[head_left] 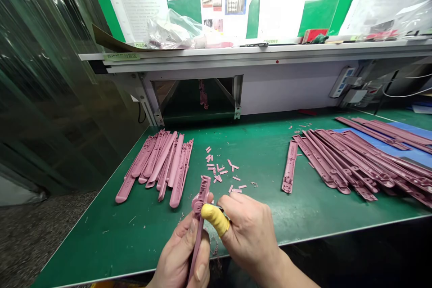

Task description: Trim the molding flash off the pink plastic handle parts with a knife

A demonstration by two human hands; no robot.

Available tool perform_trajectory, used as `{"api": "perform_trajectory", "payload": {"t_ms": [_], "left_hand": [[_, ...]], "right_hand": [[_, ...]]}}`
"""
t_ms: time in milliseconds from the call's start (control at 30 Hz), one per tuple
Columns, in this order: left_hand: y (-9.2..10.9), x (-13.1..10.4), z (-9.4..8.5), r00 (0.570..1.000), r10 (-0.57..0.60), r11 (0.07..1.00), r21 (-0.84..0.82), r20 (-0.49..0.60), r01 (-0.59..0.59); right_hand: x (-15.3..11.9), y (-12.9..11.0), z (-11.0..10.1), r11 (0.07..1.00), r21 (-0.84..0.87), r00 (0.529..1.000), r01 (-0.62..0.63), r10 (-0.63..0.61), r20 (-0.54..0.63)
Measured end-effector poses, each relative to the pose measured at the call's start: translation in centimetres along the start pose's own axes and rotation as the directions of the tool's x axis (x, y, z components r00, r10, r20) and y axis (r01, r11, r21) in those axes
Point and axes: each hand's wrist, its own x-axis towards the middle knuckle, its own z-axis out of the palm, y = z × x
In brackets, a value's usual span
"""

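Note:
My left hand (184, 249) is wrapped round a long pink plastic part (201, 191), held tilted upward near the table's front edge. A round boss sticks out on its side, and its upper end has a moulded recess. My right hand (251, 229) is closed beside it, its thumb in a yellow finger cot (216, 219) pressed near the boss. A sliver of something dark shows between the right thumb and curled forefinger; I cannot make out what it is. Beyond my hands lie small pink plastic scraps (218, 168), scattered over the green table (141, 229).
At left lies a pile of similar pink parts (165, 162). A single pink part (289, 166) and a larger pile of long pink strips (351, 157) lie at right, partly over a blue sheet (413, 130). A shelf (256, 54) with a power strip (342, 82) below spans the back.

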Motion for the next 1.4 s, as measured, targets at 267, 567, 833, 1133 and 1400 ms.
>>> {"api": "perform_trajectory", "payload": {"t_ms": [267,567,833,1133,1400], "left_hand": [[5.0,1.9,1.0,0.951,0.227,0.974,0.024,-0.212,-0.227],[8.3,1.3,4.2,0.596,0.799,0.533,0.556,-0.083,-0.637],[7.4,-0.3,5.9,0.637,0.771,0.52,0.586,-0.009,-0.621],[6.5,-1.0,6.9,0.617,0.787,0.487,0.604,0.01,-0.631],[5.5,-1.4,6.7,0.652,0.758,0.496,0.621,0.032,-0.607]], "right_hand": [[-1.5,0.9,-1.7,0.933,0.304,0.929,-0.194,0.075,0.363],[-5.5,-0.4,-0.2,0.958,0.249,0.705,-0.143,-0.078,0.705],[-5.3,-0.1,0.7,0.947,0.286,0.836,-0.146,-0.036,0.547],[-5.1,-0.2,1.4,0.976,0.199,0.842,-0.092,-0.03,0.539],[-4.5,-0.6,1.7,0.989,0.071,0.843,-0.132,0.075,0.533]]}}
